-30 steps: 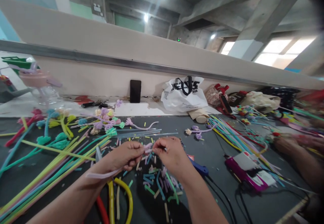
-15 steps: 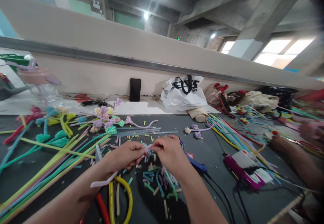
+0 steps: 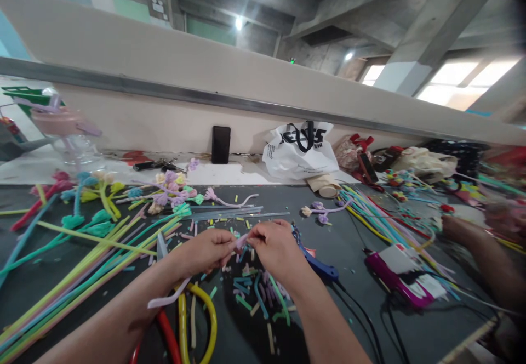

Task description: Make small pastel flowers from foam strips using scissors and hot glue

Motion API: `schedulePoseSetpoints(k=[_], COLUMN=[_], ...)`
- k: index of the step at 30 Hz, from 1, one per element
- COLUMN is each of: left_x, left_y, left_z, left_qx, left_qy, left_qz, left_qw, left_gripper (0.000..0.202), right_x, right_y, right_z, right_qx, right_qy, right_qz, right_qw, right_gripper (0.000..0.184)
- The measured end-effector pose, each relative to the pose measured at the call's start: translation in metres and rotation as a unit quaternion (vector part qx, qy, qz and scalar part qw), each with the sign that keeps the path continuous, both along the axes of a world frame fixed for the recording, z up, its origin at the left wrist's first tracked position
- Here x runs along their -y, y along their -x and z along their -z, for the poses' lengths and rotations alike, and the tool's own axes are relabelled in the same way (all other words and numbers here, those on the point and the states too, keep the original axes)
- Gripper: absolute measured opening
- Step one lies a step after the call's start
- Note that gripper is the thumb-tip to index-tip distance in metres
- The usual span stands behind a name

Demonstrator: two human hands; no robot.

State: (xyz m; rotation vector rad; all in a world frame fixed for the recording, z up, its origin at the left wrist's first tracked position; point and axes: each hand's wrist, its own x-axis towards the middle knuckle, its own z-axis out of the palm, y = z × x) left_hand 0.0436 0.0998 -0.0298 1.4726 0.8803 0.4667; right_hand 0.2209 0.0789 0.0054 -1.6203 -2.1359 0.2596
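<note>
I pinch a lilac strip [image 3: 241, 242].
My left hand [image 3: 210, 250] and right hand [image 3: 272, 248] nearly meet, fingers clamped on it; a yellow-handled tool [image 3: 182, 325] lies at seven o'clock from them.

One bare left hand [image 3: 209, 251] and one bare right hand [image 3: 276, 250] form the dial's centre. One white black-lettered bag [image 3: 302, 161] sits at one o'clock, one lavender stem [image 3: 336, 210] with three fuzzy blooms [image 3: 317, 205] at two.

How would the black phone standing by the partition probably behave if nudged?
The phone might tip or slide, since it stands on a short end near the partition. Its flat, slab-like body suggests it's stiff. Its smooth-looking face could be slippery.
</note>
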Motion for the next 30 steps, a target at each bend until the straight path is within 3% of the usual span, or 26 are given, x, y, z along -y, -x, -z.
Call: schedulePoseSetpoints(k=[13, 18, 22, 30], left_x=[-0.0005, 0.001, 0.0015, 0.0021], left_y=[-0.0033, -0.0026, -0.0007, 0.0002], left_z=[0.0006, -0.001, -0.0037, -0.0034], left_qx=[-0.027, 0.003, 0.034, 0.089], left_qy=[-0.06, -0.007, 0.02, 0.084], left_qz=[-0.013, -0.014, -0.01, -0.008], left_qw=[0.998, 1.0, 0.999, 0.992], left_gripper=[0.044, 0.044, 0.04, 0.035], right_x=[0.0004, -0.0013, -0.0054, -0.0049], right_y=[0.0012, 0.0, -0.0015, 0.002], right_z=[0.0, 0.0004, 0.0051, 0.0044], right_qx=[-0.014, -0.074, -0.19, -0.24], right_qy=[0.003, 0.019, 0.038, 0.128], right_qz=[-0.005, -0.01, -0.042, -0.019], right_qw=[1.0, 0.997, 0.98, 0.962], right_gripper=[0.011, 0.005, 0.023, 0.007])
